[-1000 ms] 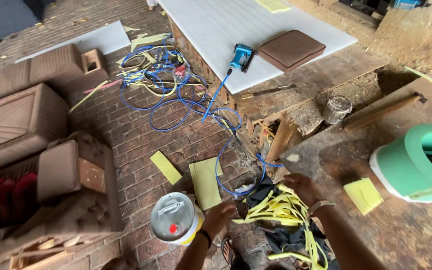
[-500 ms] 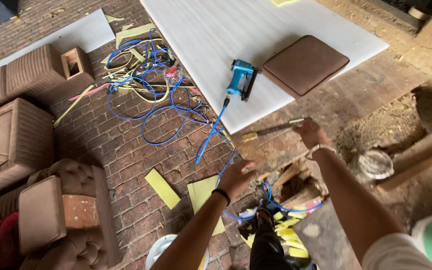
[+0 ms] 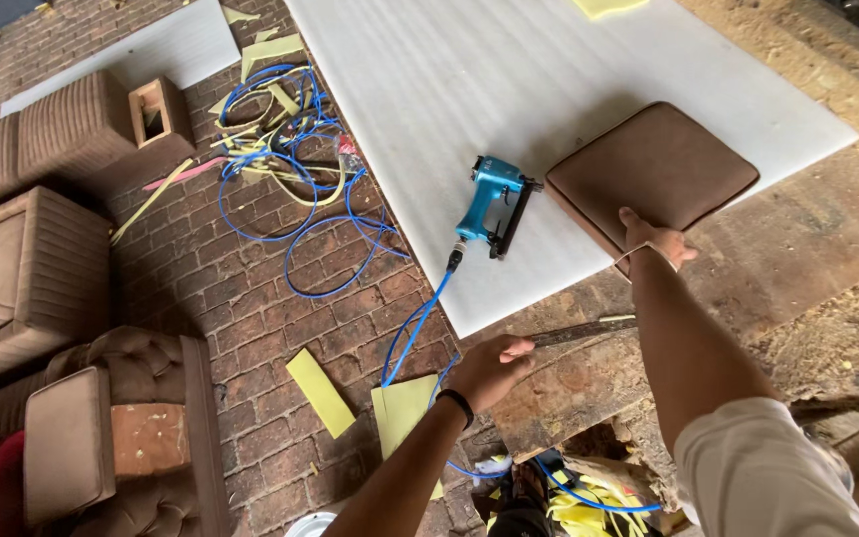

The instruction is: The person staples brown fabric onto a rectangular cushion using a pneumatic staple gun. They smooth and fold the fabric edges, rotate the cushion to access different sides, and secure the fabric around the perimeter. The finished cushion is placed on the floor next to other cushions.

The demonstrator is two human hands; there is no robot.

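Moved: both my hands went up from the yellow scraps (image 3: 584,517).
Right hand (image 3: 654,240): grasped the brown cushion (image 3: 648,174) edge.
Left hand (image 3: 489,368): loose, empty, below the blue stapler (image 3: 489,204).

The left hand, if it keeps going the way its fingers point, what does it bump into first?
The left hand points right, at a dark metal strip on the wooden bench. That strip would probably come first. Depth is hard to judge; the fingers may already touch it.

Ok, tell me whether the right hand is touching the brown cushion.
Touching. The head view shows the right hand with its fingers lying on the near edge of the brown cushion.
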